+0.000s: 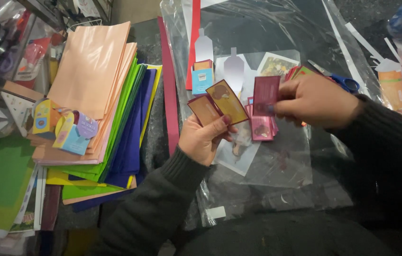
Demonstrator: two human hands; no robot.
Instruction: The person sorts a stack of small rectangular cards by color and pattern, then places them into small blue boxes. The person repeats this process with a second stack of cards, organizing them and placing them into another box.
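the left hand (pixel 202 138) has its grip closed on two small cards (pixel 219 105) fanned above the thumb, and the right hand (pixel 312 100) pinches a third maroon card (pixel 265 96) upright just beside them, over a pile of cards (pixel 261 127) on clear plastic sheeting (pixel 277 33). a paper stack (pixel 97 80) crowds the left, scissors (pixel 345 83) lie half hidden behind the right hand, leaving open tabletop (pixel 258 232) only toward the near edge. the cards' print is too blurred to make out.
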